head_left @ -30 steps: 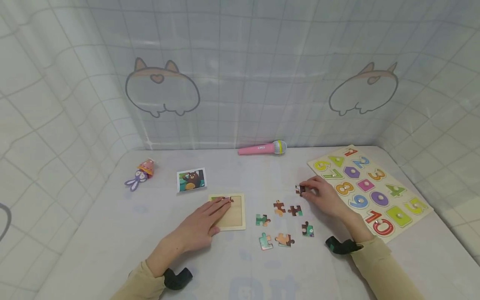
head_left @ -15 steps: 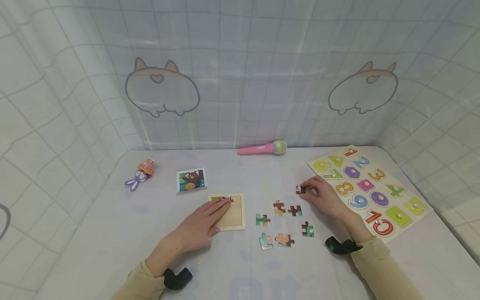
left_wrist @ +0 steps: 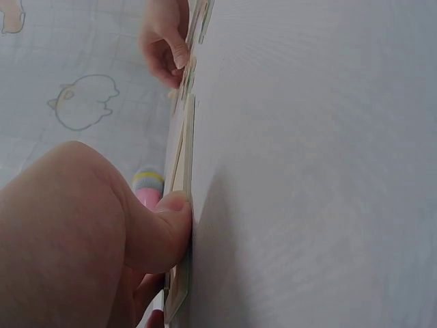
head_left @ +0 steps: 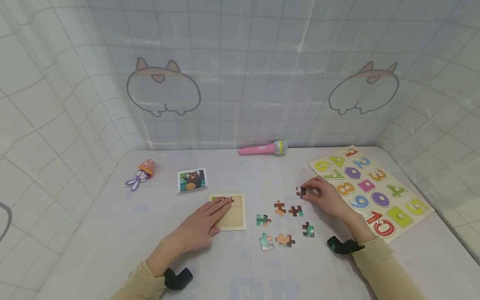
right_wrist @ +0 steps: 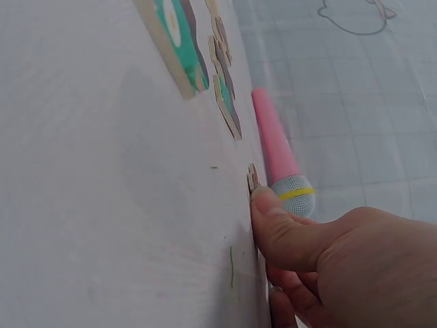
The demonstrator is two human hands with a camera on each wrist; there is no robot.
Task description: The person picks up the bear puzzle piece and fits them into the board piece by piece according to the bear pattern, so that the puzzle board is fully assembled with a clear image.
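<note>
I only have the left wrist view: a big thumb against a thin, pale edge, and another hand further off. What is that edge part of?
Observer: A shallow, square wooden tray; the head view shows the left hand lying over its left side.
Visitor: And that other one, further off: is it pinching anything?
Observer: Yes, the right hand pinches a small dark brown and white puzzle piece, clear in the head view.
Visitor: Is there a finished picture anywhere?
Observer: There's a picture of a brown bear, beyond the tray and to its left.
</note>
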